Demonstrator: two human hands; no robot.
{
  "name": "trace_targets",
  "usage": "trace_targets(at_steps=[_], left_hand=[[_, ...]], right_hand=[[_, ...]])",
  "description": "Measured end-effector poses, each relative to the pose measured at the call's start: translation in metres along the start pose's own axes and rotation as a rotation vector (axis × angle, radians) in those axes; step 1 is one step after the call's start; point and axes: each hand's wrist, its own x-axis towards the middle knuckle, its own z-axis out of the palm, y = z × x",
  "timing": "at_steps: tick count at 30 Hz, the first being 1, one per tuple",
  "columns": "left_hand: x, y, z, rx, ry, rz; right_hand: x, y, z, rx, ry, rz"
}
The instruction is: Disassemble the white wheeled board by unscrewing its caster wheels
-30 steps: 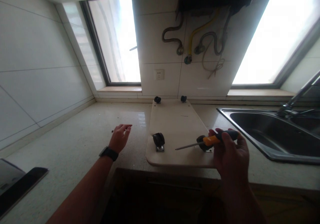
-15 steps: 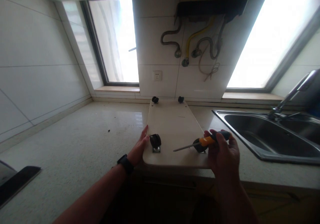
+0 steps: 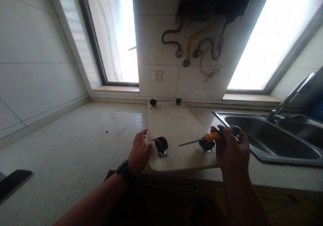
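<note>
1. Cream-coloured and flat, the board (image 3: 176, 132) is lying on the speckled stone countertop (image 3: 75, 145) in the head view, its near end reaching just past the counter edge, and we are seeing four black caster wheels standing up from it.
2. We are resting our left hand (image 3: 140, 153) against the board's near left edge, fingers held loosely together, just beside the near-left caster (image 3: 161, 145); we cannot tell whether they are gripping the edge.
3. We are holding the orange-and-black screwdriver (image 3: 209, 138) in our right hand (image 3: 233, 150), fingers curled around its handle, the metal shaft pointing left above the board.
4. The near-right caster (image 3: 206, 144) is sitting just under the screwdriver's handle.
5. The steel sink (image 3: 267, 135) is lying to the right of the board, near our right hand.
</note>
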Motion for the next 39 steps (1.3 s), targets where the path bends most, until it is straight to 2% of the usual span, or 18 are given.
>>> trace_targets(at_steps=[2,5,7,13,17,22,25,28,39], left_hand=[[0.000,0.014,-0.008,0.118,0.091,0.105],[0.001,0.033,-0.018,0.097,-0.012,0.278],[0.001,0.038,-0.021,0.035,-0.054,0.312],[-0.003,0.031,-0.017,-0.094,-0.193,0.222],[-0.003,0.028,-0.019,-0.135,-0.275,0.199],[0.004,0.030,-0.023,-0.154,-0.313,0.265],[0.006,0.032,-0.023,-0.165,-0.330,0.267],[0.006,0.033,-0.022,-0.181,-0.283,0.210],[0.005,0.035,-0.018,-0.191,-0.193,0.201]], right_hand=[[0.004,-0.003,0.002,0.011,-0.008,-0.045],[0.005,-0.010,0.011,0.030,-0.042,-0.098],[0.002,-0.016,0.022,0.033,-0.097,-0.111],[-0.015,-0.030,0.068,-0.046,-0.371,-0.177],[-0.025,-0.030,0.098,-0.094,-0.647,-0.228],[-0.036,-0.024,0.124,-0.197,-0.848,-0.132],[-0.040,-0.019,0.133,-0.236,-0.930,-0.108],[-0.042,-0.018,0.138,-0.281,-0.992,-0.095],[-0.049,-0.017,0.151,-0.391,-1.114,-0.067]])
